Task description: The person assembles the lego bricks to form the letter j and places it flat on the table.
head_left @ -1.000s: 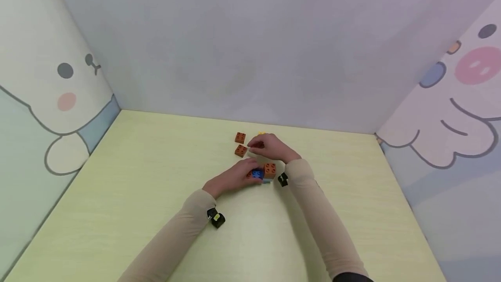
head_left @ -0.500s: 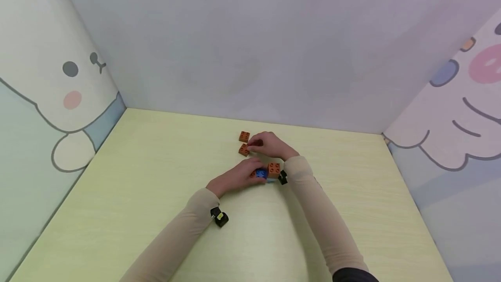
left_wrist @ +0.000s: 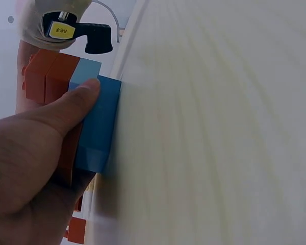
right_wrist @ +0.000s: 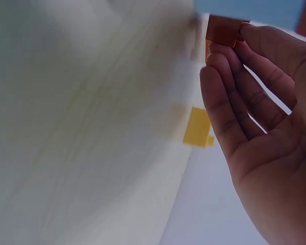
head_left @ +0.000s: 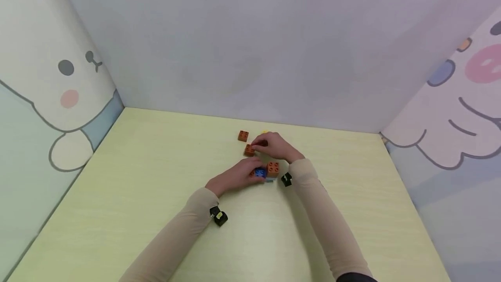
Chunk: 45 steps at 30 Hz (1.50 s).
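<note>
My left hand grips a joined stack of building bricks. In the left wrist view its thumb lies along a light blue brick and a blue brick, with orange bricks joined on the far side. From above, a blue studded brick and a taller orange one show beside the fingers. Just beyond, my right hand pinches a small orange brick at its fingertips. The right wrist view shows that orange brick between thumb and fingers.
Another orange brick lies farther back on the pale wooden table. A yellow brick rests behind the right hand, mostly hidden from above. Walls with cartoon animals enclose the table at the back and sides.
The right fingertips have come onto the nearer orange brick, which has shifted slightly right and turned. The left hand keeps its grip on the stack. The head view has swayed a little.
</note>
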Tool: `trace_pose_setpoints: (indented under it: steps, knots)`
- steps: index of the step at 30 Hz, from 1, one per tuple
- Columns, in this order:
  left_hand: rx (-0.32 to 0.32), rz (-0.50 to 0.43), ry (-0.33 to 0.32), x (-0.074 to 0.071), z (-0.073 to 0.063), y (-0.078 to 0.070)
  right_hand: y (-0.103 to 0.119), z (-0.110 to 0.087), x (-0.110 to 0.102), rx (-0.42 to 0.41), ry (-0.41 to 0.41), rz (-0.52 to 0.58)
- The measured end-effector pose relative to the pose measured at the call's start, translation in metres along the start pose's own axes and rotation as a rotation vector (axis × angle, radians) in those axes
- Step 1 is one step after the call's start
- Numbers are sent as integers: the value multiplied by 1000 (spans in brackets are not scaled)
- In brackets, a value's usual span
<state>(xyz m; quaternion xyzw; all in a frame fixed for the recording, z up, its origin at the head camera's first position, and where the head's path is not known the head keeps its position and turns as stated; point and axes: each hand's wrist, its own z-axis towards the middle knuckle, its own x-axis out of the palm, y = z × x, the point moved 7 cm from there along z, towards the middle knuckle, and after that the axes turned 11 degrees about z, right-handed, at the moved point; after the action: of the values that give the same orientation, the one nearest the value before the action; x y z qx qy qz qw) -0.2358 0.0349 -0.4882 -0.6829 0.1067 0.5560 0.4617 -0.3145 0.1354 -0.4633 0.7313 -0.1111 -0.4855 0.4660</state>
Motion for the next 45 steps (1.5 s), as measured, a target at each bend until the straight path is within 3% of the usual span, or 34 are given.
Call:
trace_pose_setpoints:
  steps: [9,22,30,45]
  knots:
    - [1,12,9,0,-1,3,3,-22,-17,-11,-43,-27]
    - [-11,-5,8,-3,-2,2,26,-52,-36,-39,-84,-27]
    - [-10,-8,6,-4,-3,3,42,-71,-40,-53,-73,-30]
    - [-5,-13,6,-3,-2,0,50,-97,-43,-41,-75,-44]
